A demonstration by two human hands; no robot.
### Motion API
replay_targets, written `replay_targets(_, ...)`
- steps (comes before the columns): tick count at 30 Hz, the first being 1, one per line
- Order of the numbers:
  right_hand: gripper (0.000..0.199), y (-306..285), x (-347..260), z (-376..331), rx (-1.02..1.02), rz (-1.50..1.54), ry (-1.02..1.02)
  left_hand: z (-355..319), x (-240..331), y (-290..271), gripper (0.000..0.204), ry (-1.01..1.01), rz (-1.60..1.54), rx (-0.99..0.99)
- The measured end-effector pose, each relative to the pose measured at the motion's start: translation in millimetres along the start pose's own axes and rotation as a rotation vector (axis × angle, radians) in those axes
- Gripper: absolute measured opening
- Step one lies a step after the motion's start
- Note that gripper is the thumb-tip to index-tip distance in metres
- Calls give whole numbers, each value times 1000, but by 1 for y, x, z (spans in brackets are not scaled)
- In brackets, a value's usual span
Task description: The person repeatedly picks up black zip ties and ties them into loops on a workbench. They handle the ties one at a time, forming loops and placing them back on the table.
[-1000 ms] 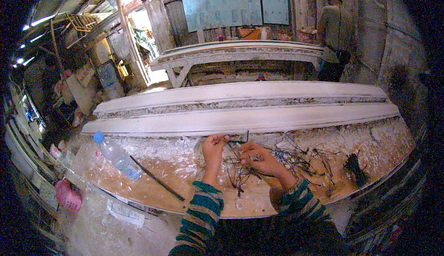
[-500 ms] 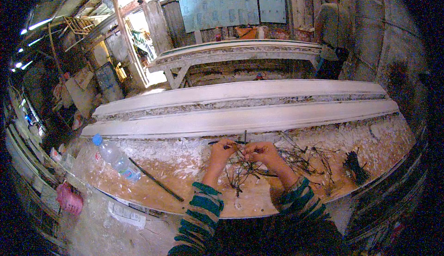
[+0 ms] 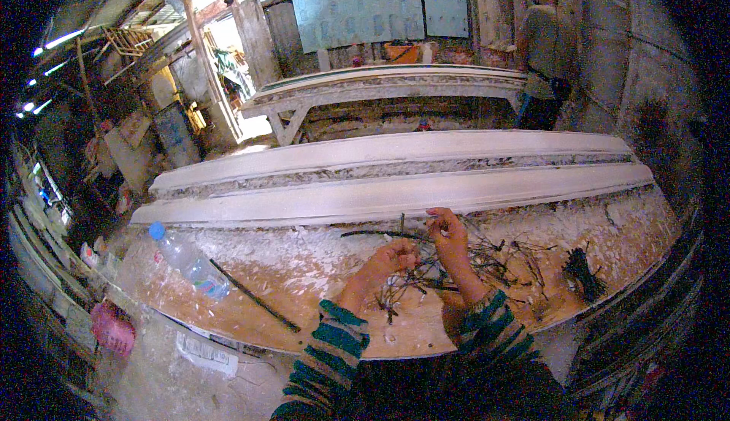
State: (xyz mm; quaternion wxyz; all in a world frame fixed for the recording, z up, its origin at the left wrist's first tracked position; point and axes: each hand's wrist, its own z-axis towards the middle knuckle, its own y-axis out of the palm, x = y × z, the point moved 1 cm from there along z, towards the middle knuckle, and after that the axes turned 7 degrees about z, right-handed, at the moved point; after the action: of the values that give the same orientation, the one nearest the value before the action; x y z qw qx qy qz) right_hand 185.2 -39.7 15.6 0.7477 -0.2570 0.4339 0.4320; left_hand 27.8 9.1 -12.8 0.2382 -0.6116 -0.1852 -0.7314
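My left hand (image 3: pixel 395 257) is closed in a pinch over a loose tangle of thin dark strands (image 3: pixel 494 261), wiry or twig-like. Whatever it grips is too small to make out. Raised a little farther off and to the right, my right hand (image 3: pixel 449 232) has its fingers curled together, and what is between them cannot be told. Just beyond the hands lies a dark thin strip (image 3: pixel 372 232). A tied-looking bundle of dark strands (image 3: pixel 584 276) rests at the right of the worktable (image 3: pixel 411 330). To the left is a straight dark rod (image 3: pixel 255 297).
A clear plastic bottle with a blue cap (image 3: pixel 186 261) lies on the table's left. Two long white moulded strips (image 3: pixel 395 193) run across the far side. Behind stands another long bench (image 3: pixel 395 90), with a person (image 3: pixel 544 56) at its right. A pink basket (image 3: pixel 114 327) sits lower left.
My hands, close together before, have come apart. The right one rose and moved away from me; the left one shifted slightly right and nearer.
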Motion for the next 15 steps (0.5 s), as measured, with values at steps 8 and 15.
replay_targets(8,12,4,22,0,-95,58,32,2,-2,-25,15,-35,239,547)
replay_targets(15,13,15,-4,-17,-444,139,42,-7,20,-32,14,28,247,1041)
